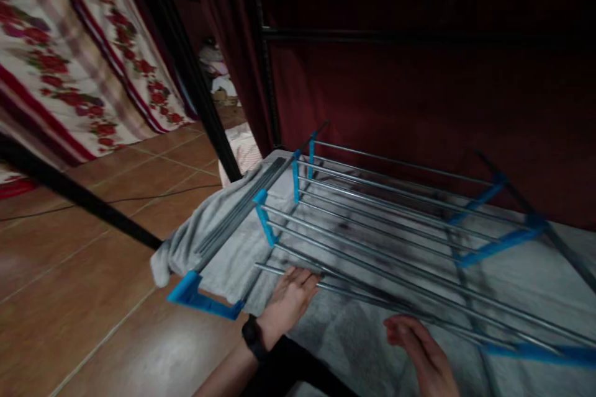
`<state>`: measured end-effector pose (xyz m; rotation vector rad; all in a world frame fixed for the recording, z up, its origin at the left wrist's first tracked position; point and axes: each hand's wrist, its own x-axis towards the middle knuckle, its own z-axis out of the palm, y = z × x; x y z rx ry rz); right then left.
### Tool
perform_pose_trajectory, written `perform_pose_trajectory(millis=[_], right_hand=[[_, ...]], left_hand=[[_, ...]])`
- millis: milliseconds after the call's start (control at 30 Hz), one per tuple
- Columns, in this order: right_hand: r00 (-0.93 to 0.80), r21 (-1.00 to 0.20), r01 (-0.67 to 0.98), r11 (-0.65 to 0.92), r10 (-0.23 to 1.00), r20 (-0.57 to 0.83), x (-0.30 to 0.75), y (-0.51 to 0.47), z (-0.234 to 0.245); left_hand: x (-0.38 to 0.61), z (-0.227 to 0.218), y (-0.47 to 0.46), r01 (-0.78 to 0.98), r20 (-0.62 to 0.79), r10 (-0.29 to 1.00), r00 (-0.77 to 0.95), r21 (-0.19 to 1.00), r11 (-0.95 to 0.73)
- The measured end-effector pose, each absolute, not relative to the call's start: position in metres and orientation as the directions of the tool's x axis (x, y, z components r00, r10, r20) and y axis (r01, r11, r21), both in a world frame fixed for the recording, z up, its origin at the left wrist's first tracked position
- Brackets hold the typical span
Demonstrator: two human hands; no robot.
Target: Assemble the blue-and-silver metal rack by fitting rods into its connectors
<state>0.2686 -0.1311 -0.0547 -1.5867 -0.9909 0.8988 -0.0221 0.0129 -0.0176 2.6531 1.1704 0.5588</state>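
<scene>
A rack of grey metal rods (pixel 372 247) joined by blue plastic brackets (pixel 265 218) lies on a grey blanket. My left hand (pixel 292 294), with a dark wristband, is closed over a loose rod (pixel 267 268) near its left end; that end is free of any bracket. The left blue bracket (pixel 200 298) nearest me has no rods fitted between its two arms. To the right, my right hand (pixel 419 347) is half curled and slightly blurred below the front rods. Its fingers are apart from them, and nothing shows in it.
Several spare grey rods (pixel 239 208) lie side by side on the blanket (pixel 181 245). Black bed-frame posts (pixel 195 68) stand at left, with tiled floor (pixel 93 279) beyond. A dark red curtain (pixel 395 99) hangs behind the rack; a flowered cloth (pixel 69 68) hangs upper left.
</scene>
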Motion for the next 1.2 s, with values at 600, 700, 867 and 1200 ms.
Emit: perform_pose_trajectory(millis=[600,700,867,1200], right_hand=[[-0.321,0.05,0.933,0.357,0.758,0.567,0.298,-0.056,-0.08],[-0.316,0.024,0.93,0.366,0.767,0.559,0.295,-0.055,-0.083],[-0.281,0.004,0.943,0.333,0.791,0.544,0.289,-0.054,-0.077],[-0.238,-0.01,0.961,0.276,0.846,0.478,0.284,-0.061,-0.071]], left_hand=[[-0.061,-0.035,0.019,0.63,0.582,0.781,-0.227,0.699,-0.338],[-0.071,-0.046,0.047,0.254,0.297,0.781,-0.55,0.95,-0.183],[-0.066,-0.037,0.099,-0.202,0.049,0.83,-0.555,0.96,-0.192],[-0.059,-0.043,0.139,-0.382,-0.119,0.946,-0.301,0.924,-0.006]])
